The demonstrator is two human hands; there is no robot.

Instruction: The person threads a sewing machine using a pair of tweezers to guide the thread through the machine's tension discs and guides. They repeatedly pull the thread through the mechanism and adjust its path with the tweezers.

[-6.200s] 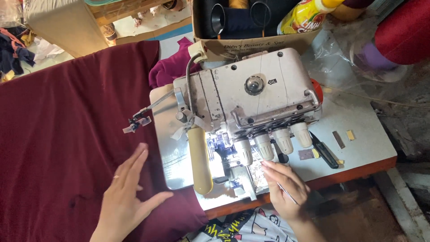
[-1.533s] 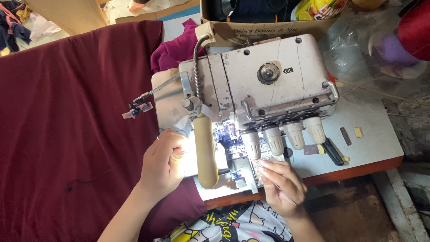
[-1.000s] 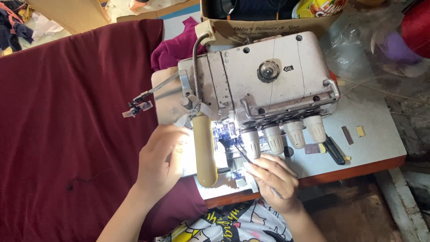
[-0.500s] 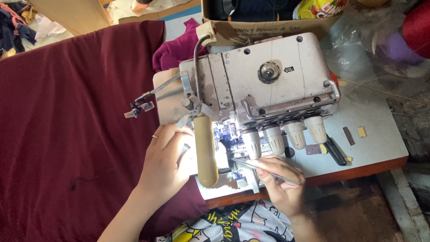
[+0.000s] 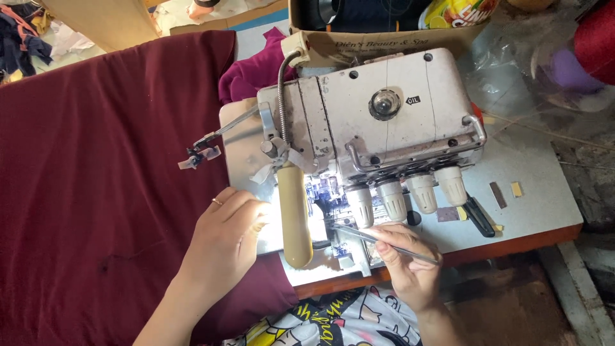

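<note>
A pale table top with a reddish wooden edge stands over a dusty floor. Daylight brightens the cardboard box behind, and clothes lie on the far floor.

Cardboard box behind – black snips, maroon thread cone right.

Soft daylight — lamp glare; sharp

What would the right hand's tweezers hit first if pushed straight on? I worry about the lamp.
Probably the lit needle area under the sewing machine, where the tweezers in the right hand point up-left. The lamp lies just beyond; depth is unclear.
</note>
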